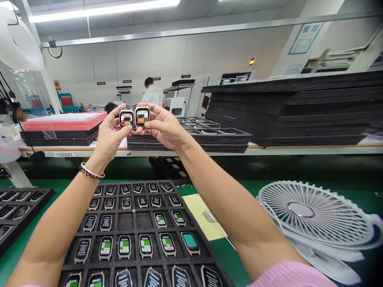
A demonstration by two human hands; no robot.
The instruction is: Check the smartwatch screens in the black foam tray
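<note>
Both my arms are raised in front of me. My left hand [109, 133] pinches a small square smartwatch body [126, 118] with a lit screen. My right hand [163, 125] holds a second smartwatch body [142, 116], also lit, side by side with the first. Below, on the green bench, lies a black foam tray [134, 223] with rows of watch bodies in its pockets. Some screens there are lit green and white, others dark, and two pockets in the middle row stand empty. A bracelet sits on my left wrist.
A white desk fan [314, 219] lies at the right. A yellow sheet [200, 215] sits beside the tray. Another black tray [18, 207] is at the left. Stacks of black foam trays [299, 111] fill the shelf behind. A person in white [152, 93] stands far back.
</note>
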